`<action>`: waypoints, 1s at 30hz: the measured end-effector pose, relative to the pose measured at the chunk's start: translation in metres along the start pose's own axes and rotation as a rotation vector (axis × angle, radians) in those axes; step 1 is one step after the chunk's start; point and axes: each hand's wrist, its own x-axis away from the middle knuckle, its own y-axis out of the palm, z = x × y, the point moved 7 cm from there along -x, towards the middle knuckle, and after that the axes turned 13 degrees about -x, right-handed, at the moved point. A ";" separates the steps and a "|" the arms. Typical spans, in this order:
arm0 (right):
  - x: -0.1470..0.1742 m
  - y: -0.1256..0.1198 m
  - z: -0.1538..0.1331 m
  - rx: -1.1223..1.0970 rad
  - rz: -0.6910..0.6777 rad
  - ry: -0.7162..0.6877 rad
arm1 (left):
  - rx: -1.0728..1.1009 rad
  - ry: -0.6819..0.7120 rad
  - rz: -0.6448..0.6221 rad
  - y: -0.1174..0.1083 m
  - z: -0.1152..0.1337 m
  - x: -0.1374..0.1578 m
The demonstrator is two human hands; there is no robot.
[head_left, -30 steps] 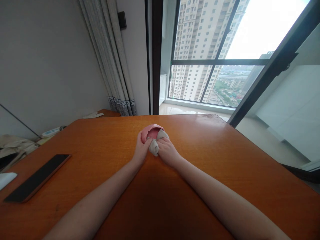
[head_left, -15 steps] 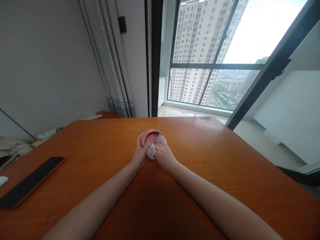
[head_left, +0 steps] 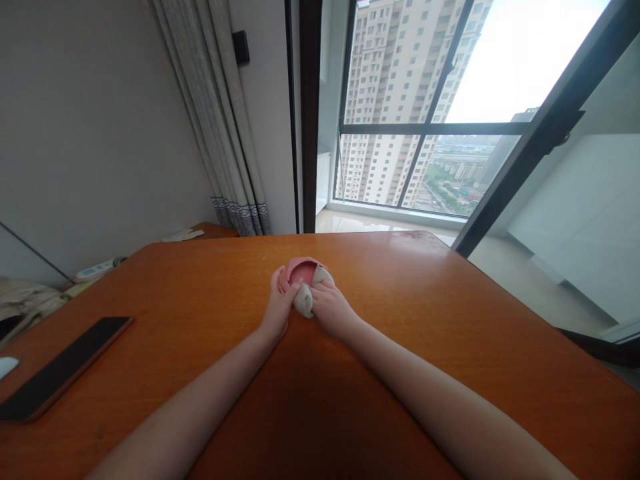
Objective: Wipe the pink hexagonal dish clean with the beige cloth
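A small pink bowl point(head_left: 302, 270) is tilted with its hollow toward me, over the far middle of the wooden table point(head_left: 240, 267). My left hand point(head_left: 278, 305) grips its left side, the thumb over the near rim. A pale grey-white cloth point(head_left: 303, 302) is bunched at the bowl's near and right side. Pressed against the bowl, my right hand point(head_left: 330, 308) has its fingers closed on this cloth. Some of the right fingertips are hidden by the cloth and the bowl.
On the left of the table lies a long dark pad point(head_left: 65, 370), with part of a white rounded object point(head_left: 7, 366) beside it. A white power strip point(head_left: 95, 269) lies past the left edge. Beyond the far edge are a curtain point(head_left: 215, 120) and a window.
Both hands stay at nearly the same place with the bowl and cloth. The right hand and the cloth have shifted very slightly to the right; the view has tipped a little.
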 end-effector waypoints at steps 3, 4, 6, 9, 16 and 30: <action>0.000 0.001 -0.001 -0.008 0.017 0.035 | -0.047 0.026 0.014 0.002 0.000 0.004; 0.000 0.001 -0.002 -0.009 0.000 0.028 | -0.096 0.022 0.013 -0.001 0.000 0.001; -0.002 0.000 -0.004 -0.005 -0.053 -0.011 | -0.205 0.026 -0.011 -0.008 0.001 -0.011; -0.004 -0.005 -0.004 -0.011 -0.107 -0.069 | -0.335 0.081 -0.109 -0.012 0.008 -0.029; 0.001 0.000 0.006 -0.018 -0.062 -0.005 | -0.237 0.111 -0.028 -0.005 0.003 -0.011; -0.001 -0.012 -0.001 0.027 -0.021 -0.071 | -0.168 -0.096 -0.184 0.000 0.004 -0.017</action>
